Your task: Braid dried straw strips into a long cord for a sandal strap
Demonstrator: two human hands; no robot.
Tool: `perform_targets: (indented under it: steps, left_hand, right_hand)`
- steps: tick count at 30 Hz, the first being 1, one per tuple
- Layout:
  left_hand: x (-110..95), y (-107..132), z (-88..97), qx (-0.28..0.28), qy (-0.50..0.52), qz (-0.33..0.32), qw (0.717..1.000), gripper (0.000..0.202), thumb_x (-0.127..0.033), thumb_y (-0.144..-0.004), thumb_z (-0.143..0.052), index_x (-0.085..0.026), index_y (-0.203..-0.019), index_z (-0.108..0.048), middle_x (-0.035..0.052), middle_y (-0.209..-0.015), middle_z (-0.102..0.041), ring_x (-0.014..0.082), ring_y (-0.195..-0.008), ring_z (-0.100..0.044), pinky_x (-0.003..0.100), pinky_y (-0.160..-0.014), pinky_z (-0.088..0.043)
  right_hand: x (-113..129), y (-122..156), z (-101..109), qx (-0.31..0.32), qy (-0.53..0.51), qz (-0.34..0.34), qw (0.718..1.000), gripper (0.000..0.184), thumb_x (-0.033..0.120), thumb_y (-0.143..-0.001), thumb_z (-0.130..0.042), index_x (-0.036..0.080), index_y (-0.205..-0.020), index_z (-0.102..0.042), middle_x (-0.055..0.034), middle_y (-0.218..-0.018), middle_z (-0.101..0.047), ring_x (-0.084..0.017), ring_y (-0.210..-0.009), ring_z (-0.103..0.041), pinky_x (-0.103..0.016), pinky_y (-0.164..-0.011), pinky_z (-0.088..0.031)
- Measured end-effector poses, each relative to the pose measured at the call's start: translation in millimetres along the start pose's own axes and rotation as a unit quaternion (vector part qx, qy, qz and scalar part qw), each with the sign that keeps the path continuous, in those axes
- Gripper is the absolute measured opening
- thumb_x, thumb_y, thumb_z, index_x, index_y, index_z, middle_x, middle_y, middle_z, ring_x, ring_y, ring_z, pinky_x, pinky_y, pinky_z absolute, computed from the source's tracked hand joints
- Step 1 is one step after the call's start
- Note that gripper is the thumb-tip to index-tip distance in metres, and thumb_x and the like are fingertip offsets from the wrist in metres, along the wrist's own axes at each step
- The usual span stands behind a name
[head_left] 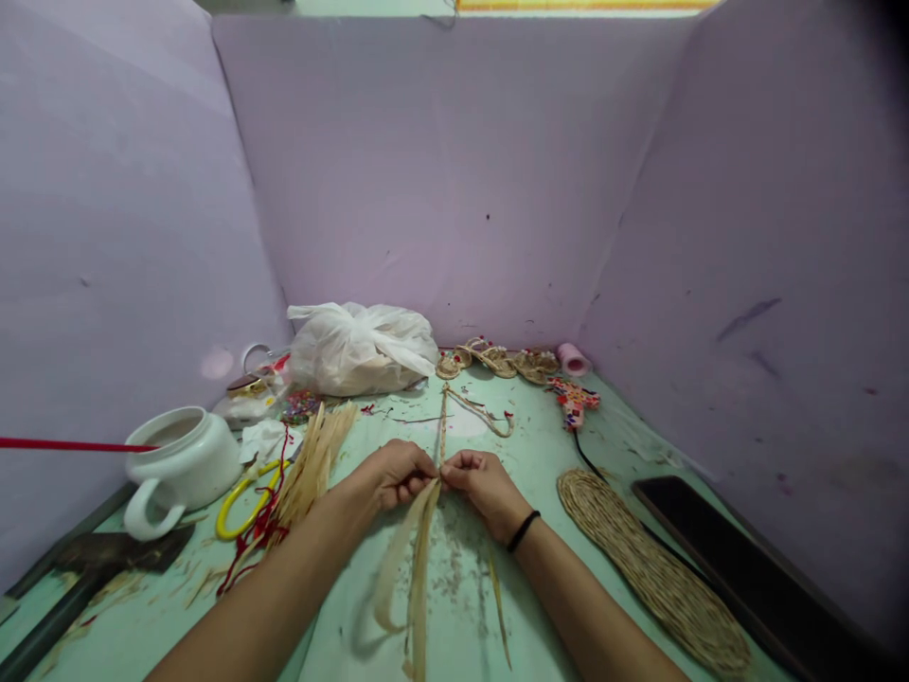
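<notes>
My left hand (pixel 406 474) and my right hand (pixel 483 483) meet at the middle of the table, fingertips pinched on the near end of a thin braided straw cord (pixel 444 426). The cord runs away from me, bends at its far end and curls back to the right. Loose flat straw strips (pixel 420 578) hang from between my fingers toward me. One thin strip (pixel 499 611) trails below my right hand, which wears a black band at the wrist. My fingertips hide the exact point where strips and cord join.
Left: a white pot (pixel 188 459), a hammer (pixel 92 568), yellow-handled scissors (pixel 245 502), red thread and a straw bundle (pixel 316 464). Back: a white plastic bag (pixel 362 350), small woven sandals (pixel 490 358), a pink spool (pixel 572 360). Right: a woven straw sole (pixel 650 568) and a dark flat object (pixel 731 559).
</notes>
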State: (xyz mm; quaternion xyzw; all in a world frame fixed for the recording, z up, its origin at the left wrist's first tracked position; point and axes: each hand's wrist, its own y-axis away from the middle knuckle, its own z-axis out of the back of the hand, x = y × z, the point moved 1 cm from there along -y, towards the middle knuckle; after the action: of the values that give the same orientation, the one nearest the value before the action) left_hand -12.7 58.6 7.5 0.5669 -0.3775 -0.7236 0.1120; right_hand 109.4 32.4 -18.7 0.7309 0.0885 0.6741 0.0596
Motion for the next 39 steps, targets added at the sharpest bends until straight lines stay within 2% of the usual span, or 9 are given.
perform_targets:
  steps: [3,5,12,15,18,23,30,34,39]
  left_hand:
    - [0,1,-1.2,0.006,0.043,-0.025,0.999,0.009,-0.010,-0.054,-0.047,-0.008,-0.051,-0.055,-0.0009,-0.038,-0.045,0.0015,-0.030,-0.029,0.014,-0.031,-0.013]
    - [2,2,-1.4,-0.003,0.032,-0.049,0.998,0.007,-0.012,-0.055,-0.049,-0.009,-0.050,-0.054,-0.0003,-0.041,-0.048,0.0023,-0.030,-0.032,0.015,-0.031,-0.015]
    - [-1,14,-9.5,-0.133,-0.067,-0.125,0.981,0.013,-0.018,-0.056,-0.057,-0.015,-0.049,-0.046,-0.0061,-0.028,-0.035,0.0041,-0.026,-0.027,0.017,-0.031,-0.015]
    - [0,15,-12.3,-0.078,-0.059,-0.113,0.989,0.015,-0.023,-0.061,-0.055,-0.015,-0.051,-0.048,-0.0054,-0.029,-0.037,0.0037,-0.025,-0.024,0.018,-0.030,-0.014]
    - [4,11,-10.6,-0.020,-0.023,-0.095,0.995,0.013,-0.023,-0.061,-0.053,-0.013,-0.052,-0.049,-0.0029,-0.037,-0.046,0.0040,-0.027,-0.031,0.017,-0.030,-0.017]
    - [5,8,-6.3,-0.045,-0.035,-0.100,0.993,0.005,-0.018,-0.055,-0.051,-0.013,-0.053,-0.052,-0.0058,-0.035,-0.039,0.0034,-0.026,-0.025,0.017,-0.028,-0.013]
    - [5,11,-9.8,-0.067,-0.032,-0.126,0.989,0.005,-0.018,-0.052,-0.050,-0.014,-0.050,-0.048,-0.0053,-0.036,-0.039,0.0039,-0.026,-0.025,0.018,-0.029,-0.012]
    - [4,12,-12.7,-0.100,-0.027,-0.133,0.986,0.012,-0.016,-0.051,-0.053,-0.015,-0.044,-0.043,-0.0069,-0.033,-0.033,0.0028,-0.027,-0.022,0.019,-0.031,-0.011]
    - [6,7,-17.1,-0.141,-0.026,-0.166,0.976,0.017,-0.009,-0.048,-0.051,-0.014,-0.039,-0.038,-0.0072,-0.032,-0.028,0.0021,-0.032,-0.021,0.019,-0.035,-0.011]
  right_hand:
    - [4,3,2,0.012,-0.018,-0.034,0.999,0.009,0.020,-0.056,-0.058,0.013,-0.055,-0.052,0.0030,-0.043,-0.051,-0.003,-0.035,-0.032,-0.020,-0.038,-0.016]
    - [6,4,4,0.018,-0.025,-0.052,0.998,0.008,0.020,-0.056,-0.056,0.014,-0.055,-0.051,0.0061,-0.038,-0.044,-0.002,-0.032,-0.025,-0.020,-0.036,-0.011]
    - [3,1,8,0.041,-0.044,-0.068,0.996,0.009,0.020,-0.055,-0.055,0.015,-0.056,-0.048,0.0102,-0.033,-0.031,-0.002,-0.030,-0.019,-0.021,-0.036,-0.006]
    - [2,1,9,0.060,-0.055,-0.065,0.995,0.011,0.023,-0.056,-0.056,0.014,-0.057,-0.049,0.0089,-0.035,-0.036,-0.002,-0.031,-0.019,-0.021,-0.037,-0.006]
    - [5,3,9,0.086,-0.054,-0.058,0.993,0.012,0.024,-0.056,-0.057,0.013,-0.057,-0.051,0.0057,-0.040,-0.044,-0.001,-0.032,-0.020,-0.021,-0.037,-0.007]
    - [9,5,11,0.114,-0.036,-0.054,0.991,0.012,0.023,-0.053,-0.058,0.013,-0.051,-0.052,0.0082,-0.035,-0.037,-0.002,-0.033,-0.020,-0.020,-0.038,-0.010]
    - [-1,-3,11,0.062,0.096,0.053,0.992,0.007,0.015,-0.055,-0.051,0.014,-0.048,-0.051,0.0033,-0.043,-0.047,-0.005,-0.042,-0.036,-0.020,-0.043,-0.024]
    - [-5,-5,9,0.029,0.151,0.083,0.985,0.008,0.013,-0.056,-0.047,0.015,-0.051,-0.051,0.0016,-0.046,-0.051,-0.008,-0.044,-0.040,-0.020,-0.045,-0.029]
    - [6,1,16,-0.037,0.291,0.115,0.949,0.010,0.021,-0.058,-0.052,0.015,-0.052,-0.058,-0.0013,-0.049,-0.056,-0.010,-0.048,-0.045,-0.021,-0.045,-0.030]
